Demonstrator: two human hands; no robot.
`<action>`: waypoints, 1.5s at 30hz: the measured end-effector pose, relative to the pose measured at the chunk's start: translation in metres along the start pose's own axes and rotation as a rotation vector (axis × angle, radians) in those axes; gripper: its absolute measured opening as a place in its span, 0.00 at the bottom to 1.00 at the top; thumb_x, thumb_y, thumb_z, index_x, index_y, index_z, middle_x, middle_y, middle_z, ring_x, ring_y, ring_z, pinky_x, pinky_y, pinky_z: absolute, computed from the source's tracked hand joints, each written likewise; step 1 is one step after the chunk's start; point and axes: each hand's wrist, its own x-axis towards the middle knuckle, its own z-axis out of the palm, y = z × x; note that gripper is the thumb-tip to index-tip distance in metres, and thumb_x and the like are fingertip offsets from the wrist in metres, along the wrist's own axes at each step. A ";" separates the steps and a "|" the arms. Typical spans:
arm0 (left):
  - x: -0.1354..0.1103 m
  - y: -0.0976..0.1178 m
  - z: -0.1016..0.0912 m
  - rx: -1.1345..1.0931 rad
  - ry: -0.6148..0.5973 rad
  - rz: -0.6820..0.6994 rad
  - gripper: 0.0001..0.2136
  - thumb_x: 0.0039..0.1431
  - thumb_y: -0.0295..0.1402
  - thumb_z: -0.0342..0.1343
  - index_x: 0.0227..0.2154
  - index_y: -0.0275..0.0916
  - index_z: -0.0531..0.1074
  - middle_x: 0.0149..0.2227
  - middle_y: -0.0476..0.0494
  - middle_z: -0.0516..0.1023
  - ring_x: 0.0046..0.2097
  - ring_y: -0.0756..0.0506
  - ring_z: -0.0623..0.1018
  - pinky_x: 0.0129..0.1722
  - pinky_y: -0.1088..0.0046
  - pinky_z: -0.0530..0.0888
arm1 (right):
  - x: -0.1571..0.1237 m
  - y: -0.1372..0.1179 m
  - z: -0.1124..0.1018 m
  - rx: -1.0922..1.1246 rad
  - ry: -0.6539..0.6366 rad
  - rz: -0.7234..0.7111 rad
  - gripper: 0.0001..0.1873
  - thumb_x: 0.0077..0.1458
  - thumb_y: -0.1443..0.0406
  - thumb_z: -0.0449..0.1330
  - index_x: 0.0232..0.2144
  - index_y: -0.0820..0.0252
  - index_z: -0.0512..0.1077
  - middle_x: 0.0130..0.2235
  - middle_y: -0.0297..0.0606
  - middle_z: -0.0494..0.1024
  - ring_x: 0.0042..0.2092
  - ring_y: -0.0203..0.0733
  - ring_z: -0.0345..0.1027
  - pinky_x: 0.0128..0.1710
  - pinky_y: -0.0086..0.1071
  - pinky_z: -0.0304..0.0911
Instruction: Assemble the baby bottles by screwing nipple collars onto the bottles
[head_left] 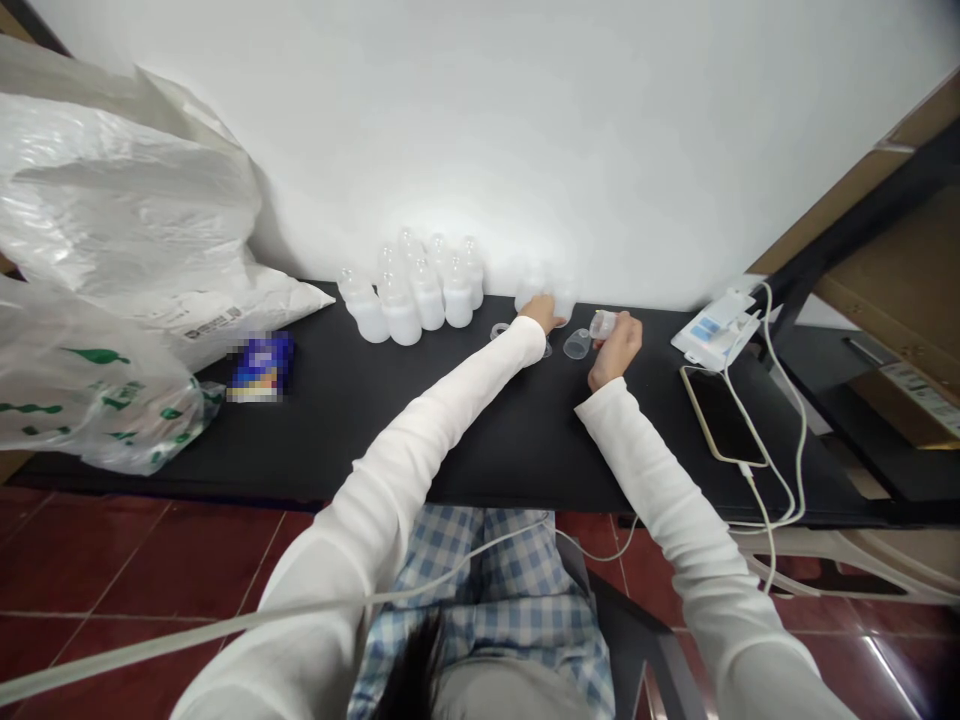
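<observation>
My right hand [619,350] is closed around a small clear plastic cup-shaped cap [602,324], raised a little over the black table. Just left of it, another clear cap [577,344] lies on the tabletop. My left hand [540,310] reaches to the back of the table with its fingers bent down; what they grip is too small and partly hidden to make out. Translucent pale pieces [562,300] stand right behind that hand, against the wall. A clear ring [499,329] lies beside my left cuff. Further left stands a group of several white bottles [402,318] with clear domed tops.
At the left, large white plastic bags [127,200] and a green-printed clear bag [112,380] rest near a blue packet [260,366]. To the right lie a phone [724,415] with white cables [799,420] and a white-and-blue package [716,325]. Cardboard boxes [896,290] stand at the far right.
</observation>
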 end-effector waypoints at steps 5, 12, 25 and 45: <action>-0.051 0.004 -0.020 0.037 0.088 0.075 0.08 0.64 0.31 0.56 0.44 0.35 0.73 0.43 0.35 0.80 0.51 0.37 0.78 0.56 0.60 0.70 | -0.010 -0.006 0.002 -0.024 -0.036 -0.074 0.27 0.54 0.38 0.55 0.34 0.55 0.61 0.29 0.27 0.65 0.26 0.31 0.59 0.22 0.27 0.56; -0.123 -0.020 -0.031 -0.363 0.057 0.345 0.09 0.66 0.38 0.55 0.44 0.40 0.71 0.47 0.41 0.78 0.48 0.47 0.78 0.49 0.72 0.73 | -0.051 -0.011 0.007 -0.128 -0.306 -0.254 0.23 0.54 0.44 0.60 0.32 0.55 0.62 0.33 0.32 0.69 0.34 0.35 0.66 0.32 0.30 0.65; -0.137 -0.039 -0.022 -0.911 -0.011 -0.051 0.12 0.61 0.35 0.59 0.26 0.39 0.63 0.26 0.53 0.68 0.31 0.52 0.70 0.38 0.74 0.69 | -0.067 -0.008 0.006 -0.625 -0.535 -0.541 0.22 0.67 0.52 0.40 0.24 0.53 0.57 0.20 0.30 0.62 0.23 0.38 0.56 0.27 0.33 0.52; -0.109 -0.066 -0.070 -1.011 -0.078 -0.308 0.13 0.62 0.33 0.60 0.23 0.34 0.68 0.20 0.50 0.69 0.23 0.54 0.70 0.26 0.78 0.69 | -0.058 -0.024 0.001 -0.455 -1.070 -1.166 0.15 0.68 0.69 0.46 0.48 0.54 0.71 0.49 0.43 0.78 0.54 0.44 0.72 0.54 0.43 0.71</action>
